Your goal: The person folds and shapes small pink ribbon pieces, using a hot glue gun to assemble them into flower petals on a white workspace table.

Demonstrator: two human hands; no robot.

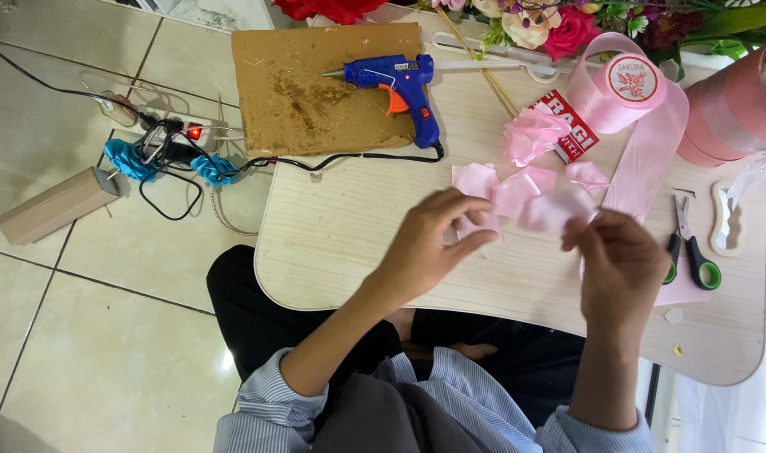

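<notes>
Two hands hovered over the pale wooden surface. Between them hung a pink ribbon piece, the right hand pinching its near end, the left hand curled around a smaller pink petal just beside it.

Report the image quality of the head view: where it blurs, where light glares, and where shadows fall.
Head view: the right hand and the pink ribbon piece it pinches are motion-blurred; the left hand is slightly soft; the blue glue gun and the scissors are sharp. Daylight washes out the lower right corner, and a pale glare spot sits on the floor tile. Shadows on the table are faint.
</notes>
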